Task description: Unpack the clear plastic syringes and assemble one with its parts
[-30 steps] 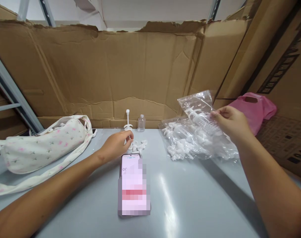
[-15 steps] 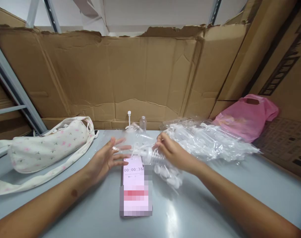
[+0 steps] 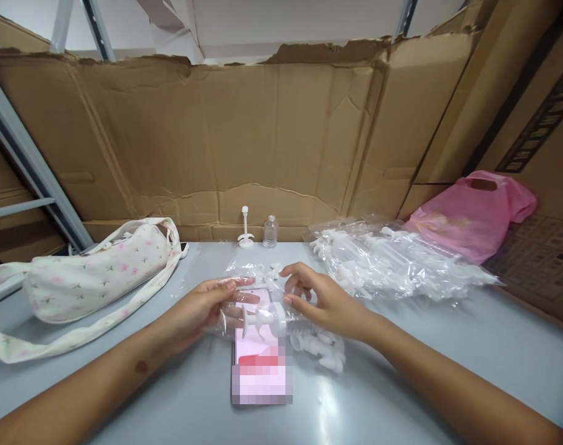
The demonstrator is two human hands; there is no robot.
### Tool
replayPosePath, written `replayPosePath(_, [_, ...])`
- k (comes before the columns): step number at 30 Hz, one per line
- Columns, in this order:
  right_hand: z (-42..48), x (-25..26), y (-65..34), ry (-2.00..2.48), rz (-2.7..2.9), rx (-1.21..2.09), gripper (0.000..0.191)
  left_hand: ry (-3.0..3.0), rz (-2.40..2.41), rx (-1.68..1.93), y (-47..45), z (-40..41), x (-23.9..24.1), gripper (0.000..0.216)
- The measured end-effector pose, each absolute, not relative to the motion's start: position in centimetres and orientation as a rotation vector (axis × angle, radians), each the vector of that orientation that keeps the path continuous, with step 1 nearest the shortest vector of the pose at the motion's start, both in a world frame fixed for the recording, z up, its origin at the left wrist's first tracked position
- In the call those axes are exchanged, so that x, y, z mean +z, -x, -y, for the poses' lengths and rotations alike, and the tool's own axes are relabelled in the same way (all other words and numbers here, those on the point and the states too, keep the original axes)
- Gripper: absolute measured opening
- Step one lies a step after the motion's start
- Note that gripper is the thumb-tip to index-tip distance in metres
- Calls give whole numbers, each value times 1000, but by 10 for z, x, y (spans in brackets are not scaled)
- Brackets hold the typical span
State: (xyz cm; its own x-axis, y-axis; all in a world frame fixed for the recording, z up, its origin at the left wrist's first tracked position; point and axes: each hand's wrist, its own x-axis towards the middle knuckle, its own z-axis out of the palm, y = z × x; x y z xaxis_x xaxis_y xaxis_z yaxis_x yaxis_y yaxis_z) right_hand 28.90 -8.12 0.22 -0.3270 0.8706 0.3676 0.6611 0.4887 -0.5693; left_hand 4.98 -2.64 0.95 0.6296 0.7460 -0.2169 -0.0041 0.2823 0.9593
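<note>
My left hand (image 3: 209, 306) has its thumb and forefinger closed on the film of a clear plastic bag (image 3: 244, 270), its other fingers stretched out behind the film. Inside the bag lies a white plastic piece with a round collar (image 3: 277, 319) and curved arms. To the right, my right hand (image 3: 321, 300) is curved beside the bag, thumb and fingers apart, nothing visibly gripped. Small white plastic parts (image 3: 327, 355) show through film below the right hand. Beneath the bag lies a phone (image 3: 262, 377) with a lit screen, partly covered and pixelated.
At the back stand a white plastic stem on a round base (image 3: 245, 240) and a small clear bottle (image 3: 270, 233). A large bag of white parts (image 3: 378, 259) and a pink bag (image 3: 466, 213) lie right. A floral bag (image 3: 100, 272) lies left; cardboard (image 3: 272, 136) walls the back.
My left hand has closed its thumb and forefinger on the film. My right hand has loosened from its pinch. The clear bag has spread lower, over the phone's upper part.
</note>
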Motion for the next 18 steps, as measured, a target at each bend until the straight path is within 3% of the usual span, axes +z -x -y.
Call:
replayPosePath(11, [73, 9, -304, 1376, 1818, 283, 55, -1053, -596, 802, -47, 32, 22, 32])
replayPosePath(18, [69, 6, -304, 1305, 1390, 712, 80, -997, -429, 926, -41, 29, 30, 26])
